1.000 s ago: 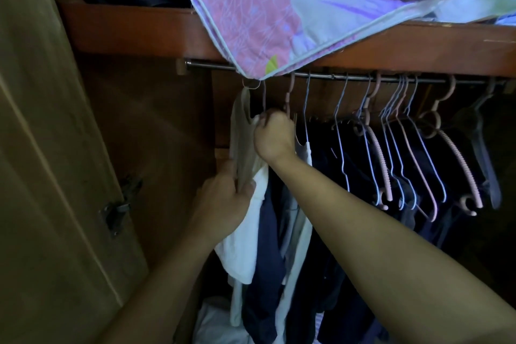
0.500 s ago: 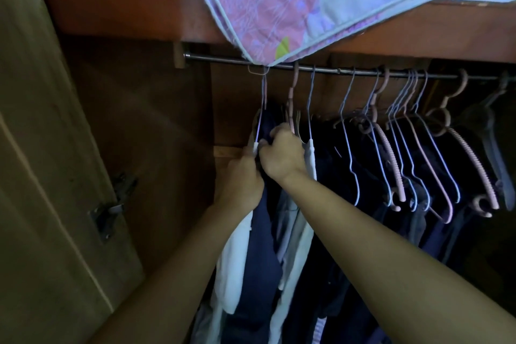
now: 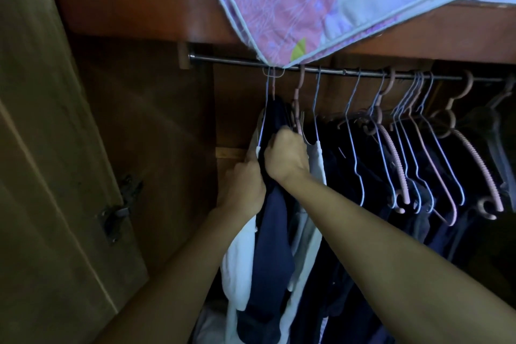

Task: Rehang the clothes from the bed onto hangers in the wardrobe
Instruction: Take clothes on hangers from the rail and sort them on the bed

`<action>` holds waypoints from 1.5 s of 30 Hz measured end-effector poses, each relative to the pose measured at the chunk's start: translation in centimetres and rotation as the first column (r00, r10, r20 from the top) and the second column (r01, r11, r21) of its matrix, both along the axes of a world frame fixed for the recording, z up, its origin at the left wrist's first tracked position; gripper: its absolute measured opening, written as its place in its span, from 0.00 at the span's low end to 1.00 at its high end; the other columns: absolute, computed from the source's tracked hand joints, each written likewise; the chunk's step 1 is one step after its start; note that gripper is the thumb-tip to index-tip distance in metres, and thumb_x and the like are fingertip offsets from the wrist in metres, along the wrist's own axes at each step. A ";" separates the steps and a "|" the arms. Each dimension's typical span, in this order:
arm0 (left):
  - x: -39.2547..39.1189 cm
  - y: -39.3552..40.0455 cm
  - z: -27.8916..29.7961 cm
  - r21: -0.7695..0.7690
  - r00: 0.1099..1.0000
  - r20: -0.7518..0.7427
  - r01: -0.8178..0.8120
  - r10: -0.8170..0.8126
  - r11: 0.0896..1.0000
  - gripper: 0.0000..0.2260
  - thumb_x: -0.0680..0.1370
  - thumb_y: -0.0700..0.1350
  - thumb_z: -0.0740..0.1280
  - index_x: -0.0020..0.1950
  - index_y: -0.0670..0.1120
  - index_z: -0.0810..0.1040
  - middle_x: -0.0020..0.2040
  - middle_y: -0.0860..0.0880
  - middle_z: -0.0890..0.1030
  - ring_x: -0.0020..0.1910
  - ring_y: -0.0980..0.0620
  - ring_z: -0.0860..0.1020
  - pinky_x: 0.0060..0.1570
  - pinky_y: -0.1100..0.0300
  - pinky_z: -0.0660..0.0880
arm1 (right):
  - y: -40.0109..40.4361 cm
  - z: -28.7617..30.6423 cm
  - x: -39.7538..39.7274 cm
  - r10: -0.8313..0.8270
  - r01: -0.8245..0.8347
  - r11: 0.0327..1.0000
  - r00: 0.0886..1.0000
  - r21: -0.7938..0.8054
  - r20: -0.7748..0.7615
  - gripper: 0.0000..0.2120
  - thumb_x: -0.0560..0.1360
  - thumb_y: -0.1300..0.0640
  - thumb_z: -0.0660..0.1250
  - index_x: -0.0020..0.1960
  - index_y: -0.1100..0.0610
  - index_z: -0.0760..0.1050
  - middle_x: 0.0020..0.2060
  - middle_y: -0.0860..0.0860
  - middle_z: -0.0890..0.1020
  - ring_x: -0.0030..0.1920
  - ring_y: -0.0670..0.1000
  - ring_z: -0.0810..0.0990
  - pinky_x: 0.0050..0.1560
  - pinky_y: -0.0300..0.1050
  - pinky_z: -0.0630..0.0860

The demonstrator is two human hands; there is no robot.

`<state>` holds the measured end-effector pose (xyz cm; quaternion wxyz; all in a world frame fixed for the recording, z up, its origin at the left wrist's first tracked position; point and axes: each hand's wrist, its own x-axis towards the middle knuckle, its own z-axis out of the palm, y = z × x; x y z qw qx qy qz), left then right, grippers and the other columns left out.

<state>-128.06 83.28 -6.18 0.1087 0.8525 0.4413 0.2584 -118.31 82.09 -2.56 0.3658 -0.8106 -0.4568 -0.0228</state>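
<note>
Dim wardrobe, rail point(image 3: 349, 72) crowded. Both hands, left point(image 3: 242, 186) and right point(image 3: 286, 156), fingers curled gripping navy garment point(image 3: 272, 234) at hanger point(image 3: 264, 120). Settling it; next likely release, straighten.

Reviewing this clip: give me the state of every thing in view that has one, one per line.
left hand: grips the clothes at the rail's left end
right hand: curled round dark fabric
navy garment: hanging, held by both hands
white garment: hanging beside it
empty hangers: hooked on the rail, bare
quilt: drooping off the shelf over the rail
wardrobe door: open
</note>
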 end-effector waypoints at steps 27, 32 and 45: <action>-3.4 -4.0 4.9 0.130 0.931 0.361 -0.117 0.063 0.985 0.10 0.82 0.42 0.57 0.62 0.41 0.69 0.47 0.34 0.80 0.47 0.30 0.79 0.39 0.50 0.67 | -3.8 3.3 -1.8 0.135 -0.115 0.985 0.979 0.128 -0.155 0.22 0.79 0.41 0.59 0.41 0.58 0.77 0.43 0.58 0.84 0.49 0.62 0.81 0.48 0.49 0.76; -4.3 -8.4 4.8 0.114 0.951 0.300 -0.121 0.082 0.986 0.15 0.81 0.42 0.59 0.68 0.45 0.66 0.50 0.41 0.82 0.49 0.38 0.81 0.46 0.48 0.74 | -6.3 5.5 -5.2 0.292 -0.242 0.952 0.901 0.185 -0.322 0.30 0.71 0.30 0.63 0.31 0.58 0.76 0.33 0.56 0.82 0.41 0.59 0.82 0.44 0.52 0.80; -7.6 -13.1 -0.4 0.003 0.961 0.275 0.011 -0.012 1.000 0.22 0.79 0.51 0.62 0.73 0.54 0.69 0.58 0.45 0.83 0.57 0.42 0.80 0.56 0.55 0.73 | -23.1 -2.4 0.2 0.345 -0.363 0.931 0.905 -0.029 -0.247 0.15 0.81 0.62 0.61 0.37 0.53 0.77 0.30 0.43 0.79 0.33 0.38 0.76 0.38 0.36 0.69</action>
